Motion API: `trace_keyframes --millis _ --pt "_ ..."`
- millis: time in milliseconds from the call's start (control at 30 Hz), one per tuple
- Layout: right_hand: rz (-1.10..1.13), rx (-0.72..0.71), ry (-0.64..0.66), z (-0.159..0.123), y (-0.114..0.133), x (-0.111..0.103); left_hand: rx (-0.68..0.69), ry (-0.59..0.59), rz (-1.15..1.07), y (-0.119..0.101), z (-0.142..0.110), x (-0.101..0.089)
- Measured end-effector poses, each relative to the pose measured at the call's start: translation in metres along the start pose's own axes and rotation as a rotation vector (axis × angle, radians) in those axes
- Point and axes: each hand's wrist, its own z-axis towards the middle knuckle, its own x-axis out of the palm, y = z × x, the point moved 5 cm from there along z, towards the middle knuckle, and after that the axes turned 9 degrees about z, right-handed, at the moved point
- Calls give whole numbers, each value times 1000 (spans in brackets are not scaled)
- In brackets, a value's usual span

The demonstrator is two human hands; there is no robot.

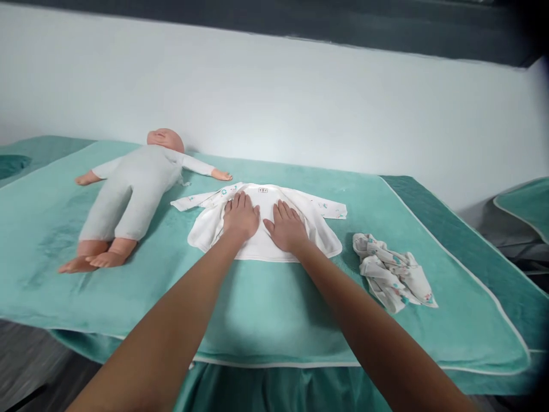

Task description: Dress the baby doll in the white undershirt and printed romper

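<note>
A small white baby shirt (268, 220) with printed sleeves lies spread on the green cover, its front opened out to both sides and its neck label at the far edge. My left hand (241, 216) rests flat on its left part, fingers pointing away from me. On the right part, my right hand (286, 224) lies palm down with the thumb spread. Neither hand grips the cloth. Parts of the shirt under my palms are hidden.
A baby doll (135, 183) in a white body lies on its back at the left, one arm reaching toward the shirt. To the right sits a crumpled printed baby garment (392, 272). The green cover (274, 320) spans the table, with a white wall (274, 109) behind.
</note>
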Motion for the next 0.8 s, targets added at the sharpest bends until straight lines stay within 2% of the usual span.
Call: trace_keyframes --millis 233,367,500,667,800 --pt "-4 -38 3 -49 3 -8 -5 -22 56 34 -27 -8" --pt "22 -154 -26 -86 16 -15 8 -3 74 37 -39 -7" --pt "103 -273 -40 -117 28 -27 12 -33 78 34 -46 -7" --pt "51 -199 -115 -122 27 -30 44 -132 79 32 -48 -10" --pt "30 -227 -92 -114 26 -24 27 -169 59 33 -47 -10"
